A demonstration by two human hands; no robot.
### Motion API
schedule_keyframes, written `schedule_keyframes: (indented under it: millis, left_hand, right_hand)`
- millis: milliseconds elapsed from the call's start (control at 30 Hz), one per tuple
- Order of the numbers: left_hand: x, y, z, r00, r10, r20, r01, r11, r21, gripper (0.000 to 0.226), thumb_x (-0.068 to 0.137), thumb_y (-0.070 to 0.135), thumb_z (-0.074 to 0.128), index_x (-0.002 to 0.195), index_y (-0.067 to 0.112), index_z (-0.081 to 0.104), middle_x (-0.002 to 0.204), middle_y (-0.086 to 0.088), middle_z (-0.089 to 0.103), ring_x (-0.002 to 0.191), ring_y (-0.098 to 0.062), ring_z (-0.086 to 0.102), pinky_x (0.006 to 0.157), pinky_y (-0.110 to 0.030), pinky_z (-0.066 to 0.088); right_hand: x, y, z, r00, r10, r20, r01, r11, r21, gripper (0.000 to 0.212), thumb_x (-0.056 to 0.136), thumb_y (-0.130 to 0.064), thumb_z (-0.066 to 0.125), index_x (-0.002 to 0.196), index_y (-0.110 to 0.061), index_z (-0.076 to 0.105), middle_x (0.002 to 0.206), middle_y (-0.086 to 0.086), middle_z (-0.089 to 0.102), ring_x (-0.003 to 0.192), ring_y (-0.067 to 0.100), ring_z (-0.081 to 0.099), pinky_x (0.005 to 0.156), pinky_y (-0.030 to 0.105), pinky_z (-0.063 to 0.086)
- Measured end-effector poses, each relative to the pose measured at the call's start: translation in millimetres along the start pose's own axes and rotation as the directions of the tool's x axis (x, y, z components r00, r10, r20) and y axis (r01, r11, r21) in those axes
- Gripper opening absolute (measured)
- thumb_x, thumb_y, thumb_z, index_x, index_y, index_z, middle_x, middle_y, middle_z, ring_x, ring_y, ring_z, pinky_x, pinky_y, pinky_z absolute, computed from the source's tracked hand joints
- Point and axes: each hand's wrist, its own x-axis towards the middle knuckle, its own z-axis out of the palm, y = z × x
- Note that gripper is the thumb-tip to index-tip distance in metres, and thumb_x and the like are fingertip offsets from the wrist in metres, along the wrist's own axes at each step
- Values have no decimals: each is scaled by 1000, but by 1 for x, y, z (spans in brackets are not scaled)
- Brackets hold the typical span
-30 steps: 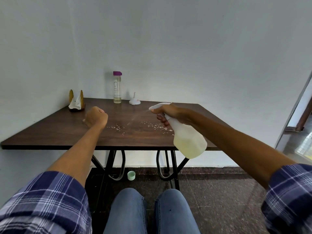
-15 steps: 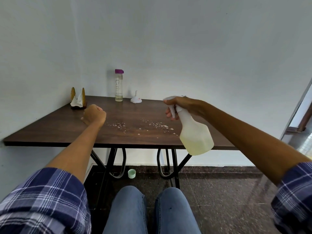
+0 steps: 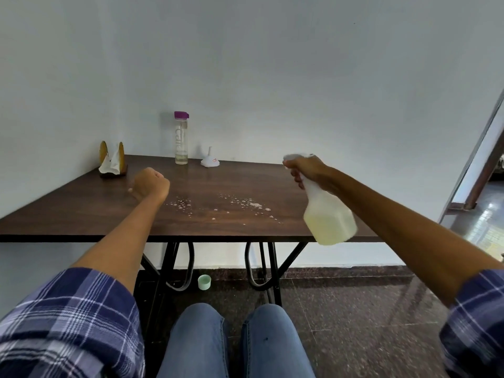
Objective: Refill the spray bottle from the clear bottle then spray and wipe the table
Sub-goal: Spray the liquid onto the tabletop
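Right hand (image 3: 309, 170) clenched around spray bottle (image 3: 328, 218) neck, bottle hanging below it over table (image 3: 81, 211) right edge. Left hand (image 3: 150, 185) fisted on table, holding nothing visible.

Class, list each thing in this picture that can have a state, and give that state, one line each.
Spray bottle: held tilted in right hand, part full of yellowish liquid.
Clear bottle: upright, capped, nearly empty.
Funnel: spout up, on table.
Table: wet with droplets, unwiped.
Left hand: closed fist.
Green cap: on floor.
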Motion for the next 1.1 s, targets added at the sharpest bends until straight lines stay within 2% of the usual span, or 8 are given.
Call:
schedule_keyframes:
  millis: [167, 267, 367, 500, 567, 733, 900, 1100]
  left_hand:
    - [6, 51, 12, 991, 128, 25, -127, 991, -32, 24, 91, 8, 44, 94, 2, 67, 101, -16, 68, 98, -35, 62, 88, -46, 51]
    - [15, 78, 28, 970, 236, 61, -232, 970, -68, 21, 87, 3, 45, 82, 5, 66, 93, -15, 69, 93, -33, 64, 85, -43, 53]
    - [19, 102, 54, 914, 337, 227, -319, 941, -116, 14, 84, 6, 57, 93, 7, 67, 98, -7, 68, 98, -24, 63, 92, -38, 50]
    - [-9, 148, 98, 532, 418, 736, -424, 884, -196, 73, 72, 29, 79, 133, 14, 42, 128, -2, 53, 121, -21, 51, 98, -30, 42]
    - [-32, 166, 128, 440, 435, 786, -465, 859, -215, 84, 73, 35, 78, 141, 15, 33, 138, -1, 45, 126, -21, 45, 99, -30, 39]
    - [-21, 181, 193, 651, 450, 612, -549, 835, -31, 55, 86, 45, 60, 131, 15, 49, 129, -5, 57, 118, -23, 55, 95, -35, 44]
    - [36, 181, 215, 668, 454, 589, -575, 818, 22, 44, 85, 35, 63, 123, 15, 55, 121, -6, 62, 113, -24, 57, 91, -35, 47]
    - [115, 171, 257, 698, 388, 602, -519, 853, 51, 54, 86, 32, 64, 132, 10, 45, 131, -9, 56, 118, -26, 55, 98, -37, 46]
  right_hand:
    - [36, -29, -1, 959, -151, -239, 166, 985, 42, 17, 83, -26, 63, 86, -10, 57, 71, 7, 62, 62, 17, 58, 56, 21, 51]
    - [71, -22, -1, 924, -216, -316, 163, 969, -186, 35, 84, -42, 63, 74, -10, 51, 85, 15, 60, 84, 26, 59, 74, 36, 46]
    - [93, -3, 9, 899, -153, -410, 79, 978, -191, 62, 81, -58, 61, 99, 1, 54, 99, 18, 62, 104, 33, 62, 86, 37, 46]
    - [118, 24, 23, 930, -8, -368, 46, 994, 94, 83, 68, -56, 76, 121, 3, 51, 121, 16, 59, 114, 33, 58, 97, 36, 47]
    - [135, 32, 22, 972, 84, -218, -43, 981, 188, 109, 52, -60, 82, 133, -2, 38, 126, 10, 56, 109, 29, 60, 90, 38, 53]
    - [162, 41, 8, 991, 133, 10, -133, 985, 110, 77, 83, -5, 62, 144, -6, 14, 128, 15, 46, 103, 26, 54, 68, 28, 51]
    - [215, 58, 32, 998, 69, 14, -69, 998, 9, 108, 82, 4, 60, 144, -8, -28, 137, 16, 50, 121, 27, 52, 94, 34, 47]
    - [297, 58, 72, 1000, -27, 10, 27, 1000, 14, 106, 85, 0, 57, 141, -6, -34, 131, 16, 56, 119, 28, 54, 101, 37, 45]
